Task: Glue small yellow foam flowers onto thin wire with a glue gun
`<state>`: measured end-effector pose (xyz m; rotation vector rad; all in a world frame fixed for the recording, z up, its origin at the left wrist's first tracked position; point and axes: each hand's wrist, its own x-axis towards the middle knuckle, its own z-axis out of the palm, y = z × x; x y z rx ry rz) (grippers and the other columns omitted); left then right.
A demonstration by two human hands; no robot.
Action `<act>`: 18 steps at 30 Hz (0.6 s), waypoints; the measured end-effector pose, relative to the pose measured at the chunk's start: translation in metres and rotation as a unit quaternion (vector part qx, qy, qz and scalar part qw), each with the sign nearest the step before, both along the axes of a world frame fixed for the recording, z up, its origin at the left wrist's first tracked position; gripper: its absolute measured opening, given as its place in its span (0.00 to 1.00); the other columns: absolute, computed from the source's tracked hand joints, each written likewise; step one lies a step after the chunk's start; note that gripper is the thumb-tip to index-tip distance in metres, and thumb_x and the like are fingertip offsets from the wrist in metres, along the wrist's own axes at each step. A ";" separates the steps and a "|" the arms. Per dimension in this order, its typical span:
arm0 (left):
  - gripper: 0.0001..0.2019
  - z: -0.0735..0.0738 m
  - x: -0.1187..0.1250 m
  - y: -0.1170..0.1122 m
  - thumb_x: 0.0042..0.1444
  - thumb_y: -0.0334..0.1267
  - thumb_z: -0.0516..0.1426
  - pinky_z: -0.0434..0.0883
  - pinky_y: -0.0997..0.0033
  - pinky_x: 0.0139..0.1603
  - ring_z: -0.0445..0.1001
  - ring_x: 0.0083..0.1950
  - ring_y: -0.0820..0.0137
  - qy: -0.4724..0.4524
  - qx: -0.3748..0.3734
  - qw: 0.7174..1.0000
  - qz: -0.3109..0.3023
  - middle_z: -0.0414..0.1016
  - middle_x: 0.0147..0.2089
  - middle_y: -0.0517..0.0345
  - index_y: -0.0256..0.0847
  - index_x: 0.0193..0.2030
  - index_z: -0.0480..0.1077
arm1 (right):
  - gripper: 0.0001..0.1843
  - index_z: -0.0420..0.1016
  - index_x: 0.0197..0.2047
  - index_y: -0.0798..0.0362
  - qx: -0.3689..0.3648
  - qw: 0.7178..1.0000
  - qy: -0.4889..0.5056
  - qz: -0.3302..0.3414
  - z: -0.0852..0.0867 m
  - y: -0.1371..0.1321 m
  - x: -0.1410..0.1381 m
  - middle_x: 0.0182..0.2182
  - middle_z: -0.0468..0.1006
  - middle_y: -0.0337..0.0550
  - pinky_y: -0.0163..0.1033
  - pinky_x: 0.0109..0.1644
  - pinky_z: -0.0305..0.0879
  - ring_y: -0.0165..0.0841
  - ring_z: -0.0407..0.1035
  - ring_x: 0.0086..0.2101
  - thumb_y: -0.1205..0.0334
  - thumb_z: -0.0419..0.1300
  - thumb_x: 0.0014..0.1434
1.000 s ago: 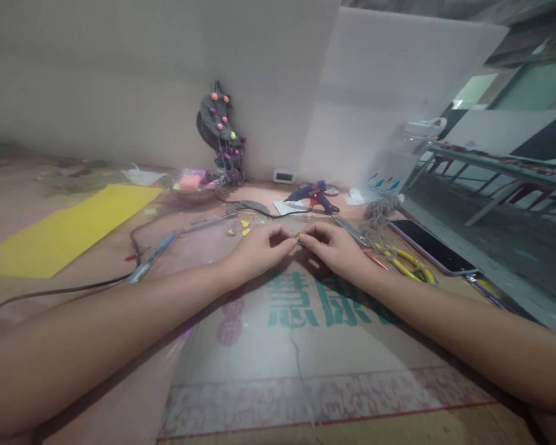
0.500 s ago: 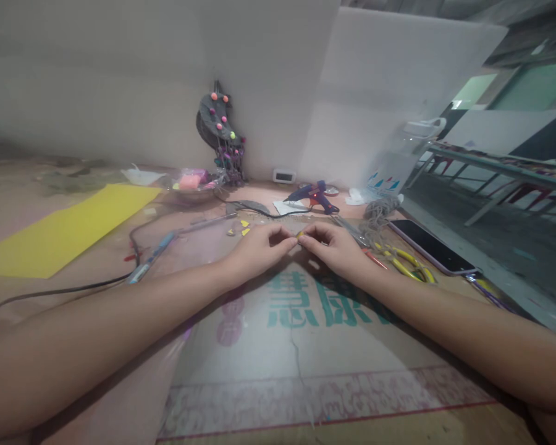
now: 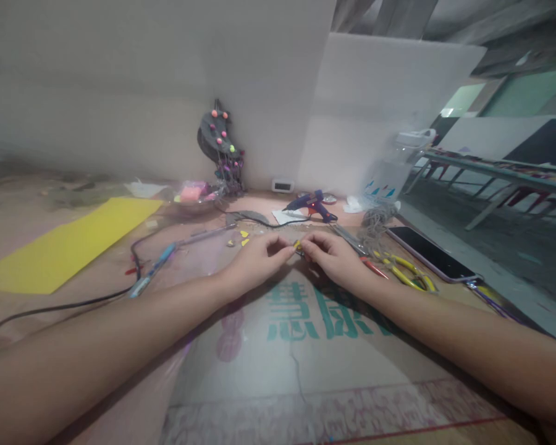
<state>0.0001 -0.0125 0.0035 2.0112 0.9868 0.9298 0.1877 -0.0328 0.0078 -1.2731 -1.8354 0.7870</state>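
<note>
1. From my remote seat I see a small yellow piece (image 3: 297, 245) in the gap between the two hands, above the printed tabletop covering (image 3: 254, 371). It is too small for me to make out its exact shape.
2. On my left hand (image 3: 258, 262), thumb and index finger are brought together in a pinch, their tips at the piece's left edge.
3. My right hand (image 3: 332, 253) mirrors this: thumb and index tips close on the right edge and cover part of it. The lower fingers are curled out of my sight.
4. So the piece sits level with both sets of fingertips, gripped from either side, with only its middle showing to me.
5. Just beyond the left hand I have loose yellow scraps (image 3: 244, 235) lying on the table.
6. Past the fingers, a blue glue gun (image 3: 308, 203) with a lit red light rests near a white paper (image 3: 287, 216).
7. Beside my right forearm lie yellow looped handles (image 3: 410, 272), with a dark-screened phone (image 3: 430, 253) further right.
</note>
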 end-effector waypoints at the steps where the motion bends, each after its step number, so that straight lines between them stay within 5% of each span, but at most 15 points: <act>1: 0.11 0.000 0.000 0.000 0.59 0.44 0.55 0.68 0.70 0.39 0.73 0.38 0.68 0.001 -0.003 1.000 -0.004 0.77 0.37 0.55 0.38 0.35 0.72 | 0.16 0.66 0.30 0.51 0.007 1.000 -0.007 -0.001 0.000 0.000 0.000 0.17 0.63 0.32 0.34 0.22 0.53 0.28 0.58 0.17 0.48 0.53 0.63; 12: 0.15 -0.001 -0.001 0.004 0.60 0.48 0.53 0.68 0.71 0.40 0.73 0.38 0.68 0.029 0.013 0.999 -0.004 0.76 0.35 0.58 0.38 0.35 0.72 | 0.14 0.73 0.31 0.54 0.069 0.994 -0.073 0.033 -0.011 0.009 0.000 0.23 0.72 0.37 0.35 0.31 0.60 0.31 0.66 0.27 0.56 0.53 0.64; 15: 0.15 0.000 -0.001 0.003 0.61 0.47 0.53 0.67 0.72 0.40 0.71 0.36 0.69 0.028 0.003 1.000 0.004 0.74 0.33 0.58 0.38 0.33 0.71 | 0.12 0.74 0.38 0.55 0.143 0.987 -0.076 0.017 0.008 0.006 0.005 0.34 0.76 0.44 0.38 0.38 0.64 0.32 0.68 0.33 0.57 0.53 0.65; 18: 0.15 0.000 -0.002 0.003 0.61 0.47 0.51 0.66 0.72 0.39 0.71 0.36 0.70 0.023 -0.009 1.000 0.011 0.74 0.33 0.59 0.38 0.32 0.69 | 0.16 0.70 0.53 0.54 0.225 0.973 -0.042 -0.042 0.047 -0.004 0.022 0.47 0.75 0.49 0.40 0.43 0.67 0.32 0.69 0.37 0.57 0.56 0.65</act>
